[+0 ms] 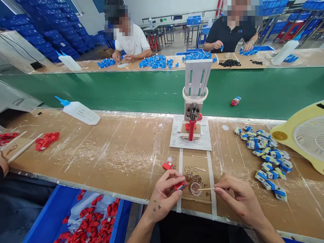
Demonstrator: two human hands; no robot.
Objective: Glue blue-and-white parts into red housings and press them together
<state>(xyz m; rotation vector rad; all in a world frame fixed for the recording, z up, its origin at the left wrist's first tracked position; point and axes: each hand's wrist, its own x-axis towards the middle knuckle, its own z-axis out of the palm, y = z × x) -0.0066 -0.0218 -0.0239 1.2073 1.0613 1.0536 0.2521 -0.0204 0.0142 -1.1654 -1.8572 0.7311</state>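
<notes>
My left hand (pixel 164 197) pinches a small red plastic part (pixel 180 184) with a dark side, between thumb and fingertips. In my right hand (pixel 239 197) is a thin wooden stick (pixel 208 189), held between thumb and forefinger. The stick's far end reaches into a small clear round cup (pixel 195 189) on the cardboard mat (pixel 199 199). Just beyond my left hand lies another red part (pixel 167 165) with a whitish piece by it. Two more sticks lie on the mat, one of them a short stick (pixel 198 168). What the cup contains is hard to make out.
A toggle clamp press (pixel 191 130) with a red handle stands ahead. Many blue-and-white parts (pixel 268 158) lie right, beside a yellow fan (pixel 303 135). A glue bottle (pixel 81 112) rests left; a blue bin (pixel 43 219) holds red parts. Two people work across the green belt (pixel 126 89).
</notes>
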